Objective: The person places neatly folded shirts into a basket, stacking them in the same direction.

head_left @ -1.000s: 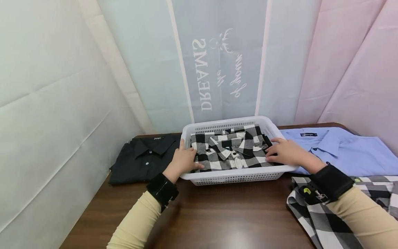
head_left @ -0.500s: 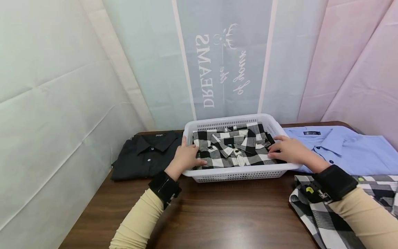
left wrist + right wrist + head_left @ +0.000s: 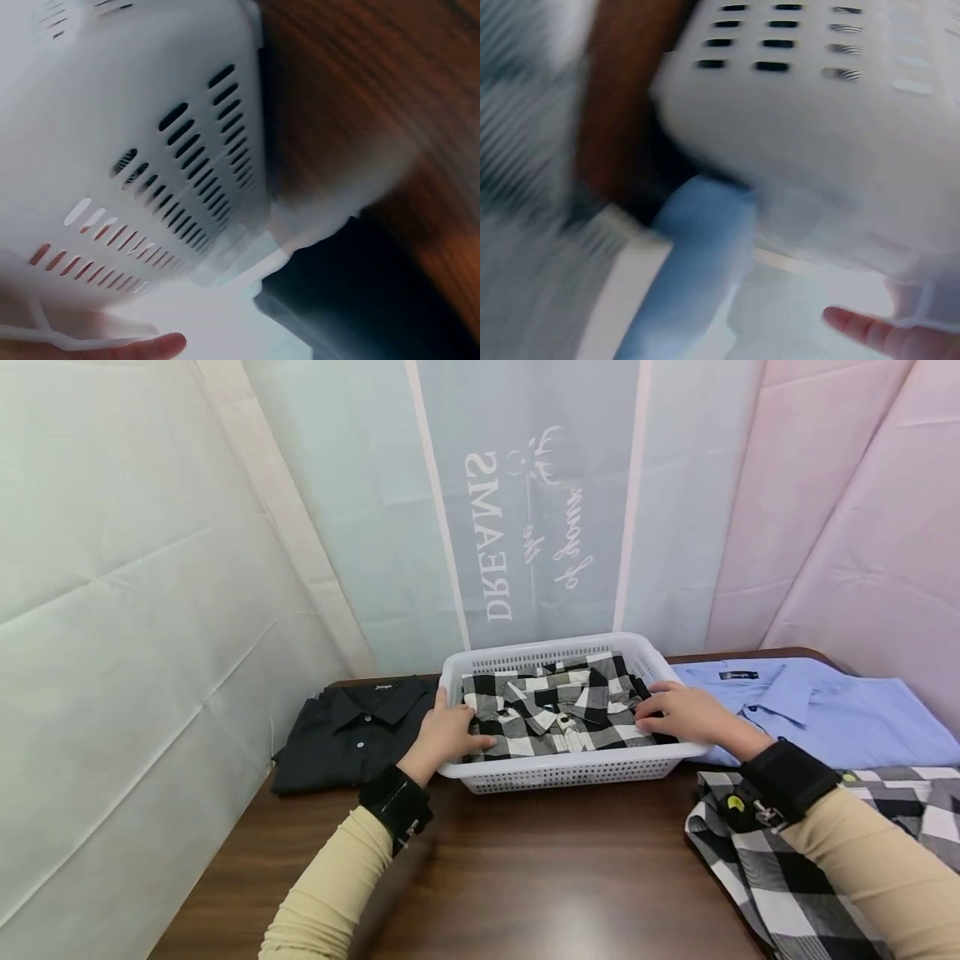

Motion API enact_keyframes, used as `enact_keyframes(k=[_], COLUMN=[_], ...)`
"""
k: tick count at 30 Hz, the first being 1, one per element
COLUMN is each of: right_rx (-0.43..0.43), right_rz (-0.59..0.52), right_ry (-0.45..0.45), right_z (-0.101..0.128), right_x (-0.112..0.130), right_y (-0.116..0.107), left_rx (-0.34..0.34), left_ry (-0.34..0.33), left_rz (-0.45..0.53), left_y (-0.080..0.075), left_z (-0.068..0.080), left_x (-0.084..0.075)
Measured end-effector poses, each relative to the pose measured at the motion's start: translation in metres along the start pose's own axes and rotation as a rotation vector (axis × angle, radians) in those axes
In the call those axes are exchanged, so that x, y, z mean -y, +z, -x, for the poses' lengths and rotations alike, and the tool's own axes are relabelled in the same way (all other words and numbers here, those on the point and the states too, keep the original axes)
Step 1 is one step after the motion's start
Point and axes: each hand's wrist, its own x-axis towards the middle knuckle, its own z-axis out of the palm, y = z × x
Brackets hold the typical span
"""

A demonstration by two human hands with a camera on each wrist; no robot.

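brown table | folded blk/wht plaid shirt in white basket | left hand & right hand flat on shirt

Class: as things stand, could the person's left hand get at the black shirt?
Probably yes. The left hand rests at the basket's left end, and the black shirt lies right beside it, uncovered, with nothing between.

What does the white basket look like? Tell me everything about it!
The white basket looks like plastic, rectangular, with rows of small slots in its walls and a smooth rim. It sits flat on the brown wooden table, between a black shirt and a blue shirt. A folded black-and-white checked shirt lies inside. The left hand and right hand reach over its sides onto that shirt.
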Motion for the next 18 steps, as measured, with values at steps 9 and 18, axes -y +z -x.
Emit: enact_keyframes(k=[9,18], right_rx=[-0.175,-0.282], right_rz=[-0.315,-0.072], right_ry=[0.087,-0.034], right_z=[-0.014,0.102], right_x=[-0.005,-0.024], right_y=[-0.009,-0.028], left_rx=[-0.246,-0.335], left_ry=[-0.026,0.037], left_rz=[0.382,0.443], left_y=[-0.012,0.000], left_z=[-0.008,0.108], left_x=[0.027,0.048])
